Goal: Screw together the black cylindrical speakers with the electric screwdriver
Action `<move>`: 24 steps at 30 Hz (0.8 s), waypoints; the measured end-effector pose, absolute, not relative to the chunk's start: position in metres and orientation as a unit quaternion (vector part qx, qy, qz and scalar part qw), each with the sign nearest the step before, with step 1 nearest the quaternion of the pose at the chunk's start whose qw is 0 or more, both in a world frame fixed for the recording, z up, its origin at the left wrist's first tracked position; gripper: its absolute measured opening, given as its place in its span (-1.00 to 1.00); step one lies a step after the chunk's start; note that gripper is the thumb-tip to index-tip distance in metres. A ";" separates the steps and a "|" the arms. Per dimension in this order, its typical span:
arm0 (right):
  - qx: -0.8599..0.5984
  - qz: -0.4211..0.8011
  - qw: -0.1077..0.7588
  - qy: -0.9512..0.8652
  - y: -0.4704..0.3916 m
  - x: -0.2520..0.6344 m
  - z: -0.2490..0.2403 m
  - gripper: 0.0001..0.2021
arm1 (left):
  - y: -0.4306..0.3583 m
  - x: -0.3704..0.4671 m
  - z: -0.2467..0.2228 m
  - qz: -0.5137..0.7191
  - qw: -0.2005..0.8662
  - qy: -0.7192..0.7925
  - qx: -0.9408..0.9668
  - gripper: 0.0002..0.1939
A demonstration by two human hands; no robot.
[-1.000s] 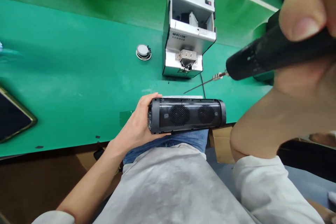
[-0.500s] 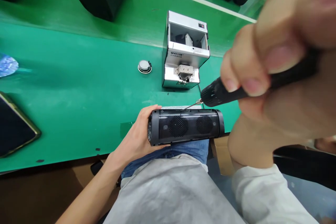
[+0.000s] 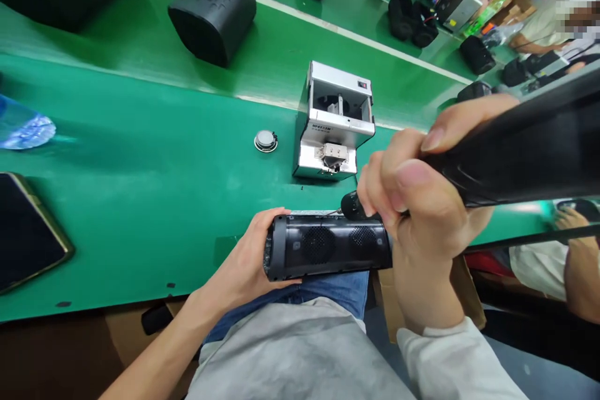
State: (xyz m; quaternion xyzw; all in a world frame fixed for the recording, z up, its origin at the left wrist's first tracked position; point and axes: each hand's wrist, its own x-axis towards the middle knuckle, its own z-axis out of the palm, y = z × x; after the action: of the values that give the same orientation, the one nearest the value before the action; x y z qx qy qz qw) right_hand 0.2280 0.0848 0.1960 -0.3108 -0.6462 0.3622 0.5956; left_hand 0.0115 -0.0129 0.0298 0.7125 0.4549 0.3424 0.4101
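Observation:
A black speaker unit [image 3: 337, 249] with two round perforated patches lies lengthwise at the table's front edge, over my lap. My left hand [image 3: 246, 256] is wrapped around its left end, thumb side on the top edge. In my right hand [image 3: 422, 200] is a black electric screwdriver [image 3: 525, 144], its thick body slanting up to the right. The thin bit points left at the unit's far long edge; whether it sits in a screw there is too small to tell. My right hand hides the unit's right end.
Behind the unit stands a silver screw feeder [image 3: 340, 120], with a small round speaker driver [image 3: 266, 140] left of it. A phone [image 3: 30, 231] and a plastic bottle [image 3: 28, 126] lie at left. Black speaker housings [image 3: 215, 12] stand farther back. Other people sit at the right.
My view has tilted up, showing more of the far tables and people. The screwdriver's body has come into sight above my right hand, and its bit remains at the unit's far edge.

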 end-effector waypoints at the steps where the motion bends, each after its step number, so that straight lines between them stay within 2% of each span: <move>1: -0.269 0.377 0.616 -0.637 0.086 0.226 0.194 -0.72 | -0.013 0.012 0.029 0.343 0.412 0.455 0.711 0.09; 5: -0.190 0.406 0.629 -0.635 0.084 0.224 0.192 -0.74 | -0.014 0.012 0.027 0.342 0.415 0.453 0.711 0.10; 17: -0.164 0.454 0.562 -0.672 0.068 0.222 0.192 -0.73 | -0.013 0.014 0.026 0.363 0.404 0.436 0.718 0.12; 24: -0.169 0.452 0.567 -0.668 0.065 0.226 0.190 -0.75 | -0.013 0.016 0.020 0.372 0.399 0.429 0.720 0.18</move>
State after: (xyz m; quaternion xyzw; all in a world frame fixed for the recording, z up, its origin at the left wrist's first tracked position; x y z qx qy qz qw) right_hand 0.2259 0.0648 0.1904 -0.1688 -0.6681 0.4515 0.5667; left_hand 0.0157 -0.0131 0.0195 0.7203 0.4286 0.3722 0.3987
